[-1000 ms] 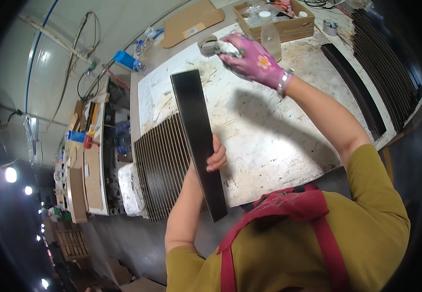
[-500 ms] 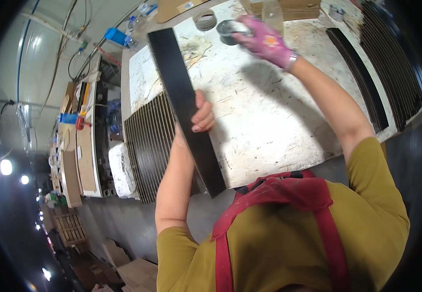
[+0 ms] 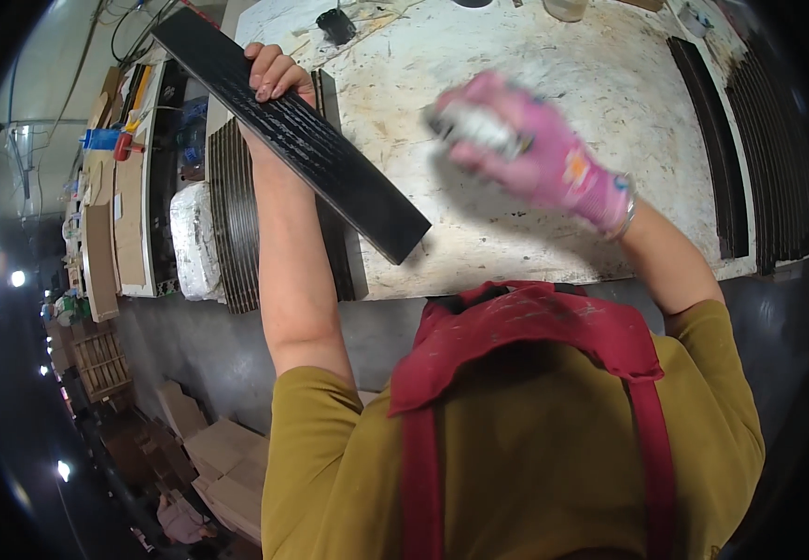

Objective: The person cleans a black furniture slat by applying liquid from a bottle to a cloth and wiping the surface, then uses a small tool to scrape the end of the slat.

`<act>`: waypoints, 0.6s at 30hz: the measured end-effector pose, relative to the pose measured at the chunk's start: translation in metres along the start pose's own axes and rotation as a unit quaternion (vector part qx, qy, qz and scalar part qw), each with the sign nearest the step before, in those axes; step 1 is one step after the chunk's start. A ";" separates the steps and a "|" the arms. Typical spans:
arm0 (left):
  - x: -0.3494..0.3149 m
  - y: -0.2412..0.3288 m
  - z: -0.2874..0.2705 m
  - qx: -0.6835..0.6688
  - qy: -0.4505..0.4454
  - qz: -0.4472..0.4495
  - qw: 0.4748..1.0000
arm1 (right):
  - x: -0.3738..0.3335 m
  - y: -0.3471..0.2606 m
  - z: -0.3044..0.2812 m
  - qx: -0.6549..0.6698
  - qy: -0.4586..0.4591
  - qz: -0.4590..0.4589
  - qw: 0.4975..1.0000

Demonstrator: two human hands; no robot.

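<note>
My left hand [image 3: 278, 77], bare, grips a long flat black board [image 3: 348, 182] by its edge near the far end and holds it tilted above the table's left side. Broken, shiny streaks run along the board's upper face. To the right of the board, my right hand [image 3: 554, 154], in a pink glove with a flower print, is closed round a whitish wad [image 3: 479, 129] with a dark front end. Motion blurs the wad, so its exact kind does not show. It is apart from the board.
Dark slats [image 3: 234, 215] lie stacked at the white table's [image 3: 600, 75] left edge, beside a white wrapped block [image 3: 195, 243]. On the right lie a dark strip [image 3: 711, 140] and more slats [image 3: 770, 168]. Cardboard boxes [image 3: 227, 448] stand on the floor.
My right hand has moved from a small dark cup at the back toward me. The board has swung flatter, its far end leftward, and its plain face now bears shiny streaks. The view has shifted.
</note>
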State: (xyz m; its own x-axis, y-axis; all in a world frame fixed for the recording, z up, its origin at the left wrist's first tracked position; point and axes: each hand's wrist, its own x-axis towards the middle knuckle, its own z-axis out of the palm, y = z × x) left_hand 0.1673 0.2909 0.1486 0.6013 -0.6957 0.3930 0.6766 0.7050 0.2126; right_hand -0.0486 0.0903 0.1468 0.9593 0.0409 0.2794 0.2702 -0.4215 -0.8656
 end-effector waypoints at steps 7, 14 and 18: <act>-0.025 0.041 -0.034 0.240 0.282 0.066 0.927 | -0.046 0.063 0.013 -0.164 -0.143 0.033 0.975; -0.014 -0.002 -0.012 0.265 0.473 0.159 0.825 | -0.076 0.056 -0.023 -0.153 -0.038 0.089 0.983; -0.010 -0.008 -0.019 0.257 0.490 0.165 0.817 | -0.079 0.026 -0.033 -0.032 0.101 0.130 0.986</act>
State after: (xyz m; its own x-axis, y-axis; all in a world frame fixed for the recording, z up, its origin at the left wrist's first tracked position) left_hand 0.1638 0.2894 0.1264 0.9362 -0.0556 -0.3471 0.2938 0.6658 0.6859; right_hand -0.1200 0.0456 0.1157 0.9575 -0.2552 0.1342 0.0051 -0.4504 -0.8928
